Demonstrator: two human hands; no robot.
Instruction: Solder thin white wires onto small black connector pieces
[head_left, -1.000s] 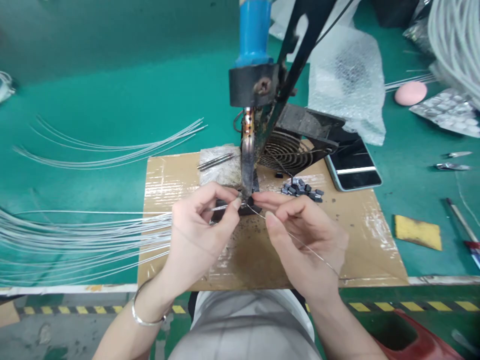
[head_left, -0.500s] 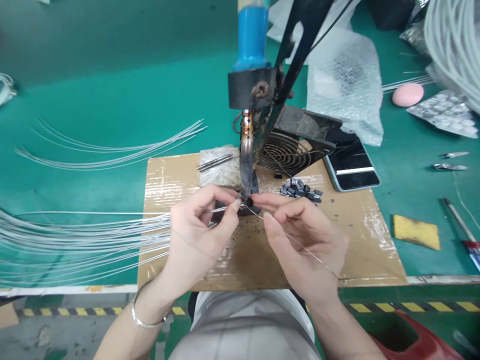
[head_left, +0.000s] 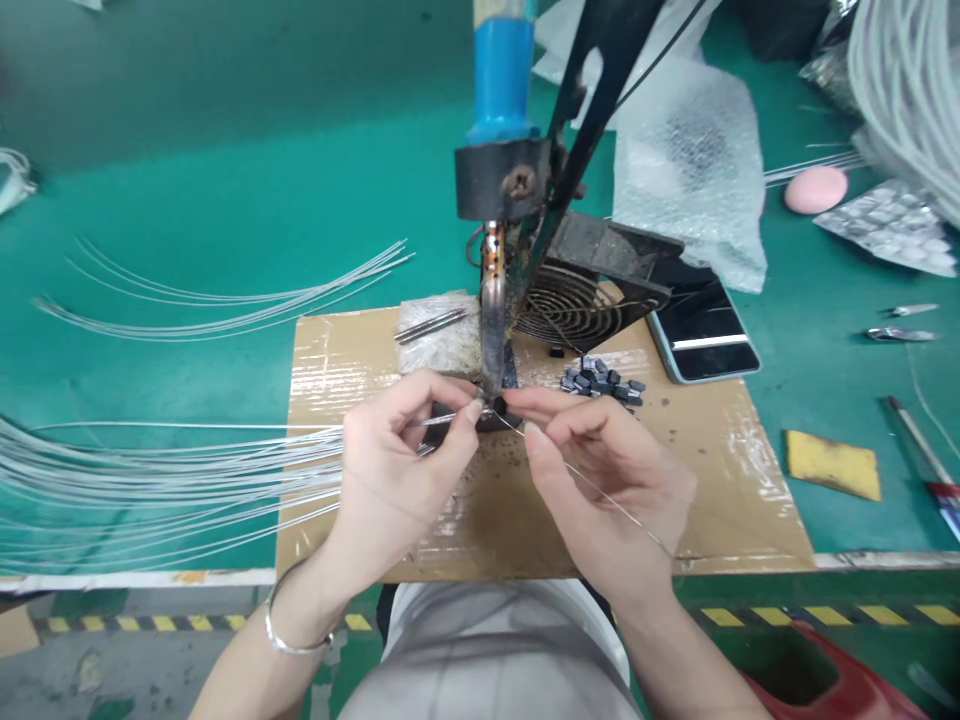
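My left hand pinches the end of a thin white wire between thumb and forefinger, right under the tip of the soldering iron that hangs from a blue-handled stand. My right hand pinches a thin strand of solder wire and holds its end at the same tip. Both fingertips meet over a small dark block on the taped cardboard mat. What sits between the fingertips is hidden.
A bundle of white wires fans out left, with a smaller bunch behind. Small grey parts lie beside a black fan. Right: phone, yellow sponge, bubble wrap, pink object, tools.
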